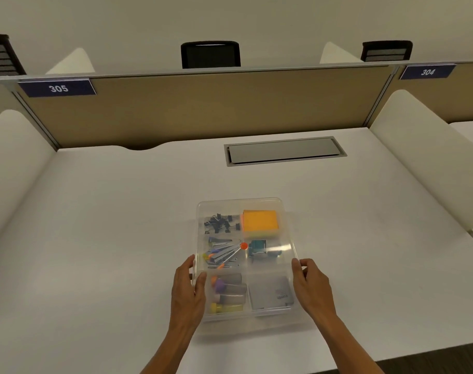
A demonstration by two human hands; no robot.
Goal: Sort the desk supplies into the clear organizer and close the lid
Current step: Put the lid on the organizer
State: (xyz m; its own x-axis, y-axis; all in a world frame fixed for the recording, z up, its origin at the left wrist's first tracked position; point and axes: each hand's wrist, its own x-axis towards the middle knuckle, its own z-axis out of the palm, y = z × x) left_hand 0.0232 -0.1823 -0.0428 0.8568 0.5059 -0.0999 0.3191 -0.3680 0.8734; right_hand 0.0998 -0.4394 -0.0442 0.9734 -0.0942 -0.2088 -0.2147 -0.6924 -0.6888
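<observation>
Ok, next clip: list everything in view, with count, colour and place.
clear plastic organizer: one, lidded, on the white desk
black binder clips: several, far-left compartment
orange sticky-note pad: one, far-right compartment
silver staple strips: several, middle-left
teal small item: one, middle-right
coloured-cap tubes: about four, near-left
grey flat card: one, near-right
grey cable hatch: one, far desk
black chairs: three, behind the partition
left hand, right hand: gripping the organizer's sides

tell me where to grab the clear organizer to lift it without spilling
Judging by its shape, grip the clear organizer by its two long side walls near the middle, one hand from each side. It lies flat with loose supplies in six compartments, so a level two-sided hold seems safest. The left hand and right hand already sit there.
</observation>
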